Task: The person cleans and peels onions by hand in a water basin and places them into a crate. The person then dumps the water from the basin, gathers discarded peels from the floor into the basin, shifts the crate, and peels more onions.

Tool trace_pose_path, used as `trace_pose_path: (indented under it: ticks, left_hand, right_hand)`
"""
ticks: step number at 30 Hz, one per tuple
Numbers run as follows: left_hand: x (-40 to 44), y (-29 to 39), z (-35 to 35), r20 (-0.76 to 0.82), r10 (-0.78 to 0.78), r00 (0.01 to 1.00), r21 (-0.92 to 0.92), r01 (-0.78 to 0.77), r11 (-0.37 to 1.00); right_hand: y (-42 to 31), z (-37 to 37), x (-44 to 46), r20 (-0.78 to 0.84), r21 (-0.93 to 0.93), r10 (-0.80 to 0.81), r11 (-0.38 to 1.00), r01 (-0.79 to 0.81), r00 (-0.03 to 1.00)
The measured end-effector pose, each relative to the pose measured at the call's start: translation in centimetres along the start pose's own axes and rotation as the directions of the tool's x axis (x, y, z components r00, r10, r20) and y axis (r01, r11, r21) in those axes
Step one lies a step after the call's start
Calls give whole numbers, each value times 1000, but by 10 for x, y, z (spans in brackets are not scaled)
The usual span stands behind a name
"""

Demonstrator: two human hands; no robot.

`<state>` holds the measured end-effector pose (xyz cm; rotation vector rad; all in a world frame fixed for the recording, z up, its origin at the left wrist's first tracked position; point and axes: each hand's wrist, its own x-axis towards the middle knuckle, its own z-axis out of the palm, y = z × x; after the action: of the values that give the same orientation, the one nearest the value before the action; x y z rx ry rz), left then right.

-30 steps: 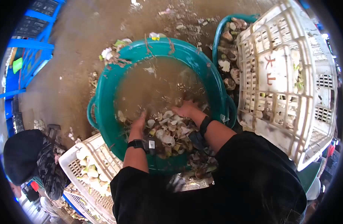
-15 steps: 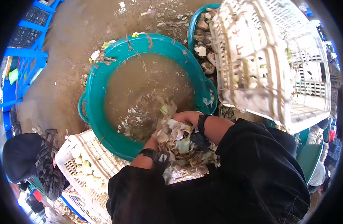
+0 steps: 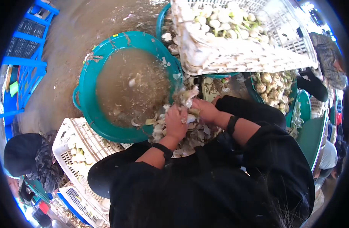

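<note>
My left hand is closed with its fingers bent down at the near edge of a green tub of muddy water. Close beside it, my right hand is closed around what looks like an onion with ragged, pale skins sticking out above the fingers. The fingers hide most of it. Whether my left hand grips the same onion I cannot tell. A heap of loose, wet peelings lies under both hands, against my lap. Some scraps float in the water.
A white crate of peeled onions stands at upper right. Below it, a basket holds brownish onions. Another white crate is at my left, near a person in a dark hood. Blue railings stand at far left.
My hands have come up from the tub's near edge and moved slightly right, the pale skins now showing above them. The view has shifted, bringing the crate's onions and the brownish onions into sight.
</note>
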<state>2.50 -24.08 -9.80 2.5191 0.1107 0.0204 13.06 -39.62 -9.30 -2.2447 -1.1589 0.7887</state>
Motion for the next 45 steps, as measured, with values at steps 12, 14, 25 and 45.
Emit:
trace_pose_path:
  ticks: [12, 14, 25, 45]
  left_hand:
    - [-18, 23, 34, 956, 132, 263, 53, -595, 802]
    - [-22, 14, 15, 941, 179, 288, -109, -242, 964]
    - [4, 11, -48, 232, -138, 963, 75, 123, 990]
    - [15, 17, -87, 346, -396, 851, -938, 318, -138]
  right_hand:
    - [20, 14, 29, 198, 565, 338, 728, -389, 920]
    - [34, 55, 34, 192, 410, 320, 833, -372, 928]
    - [12, 60, 20, 221, 6, 503, 856, -517, 836]
    - [-71, -21, -19, -501, 27, 32, 999, -22, 865]
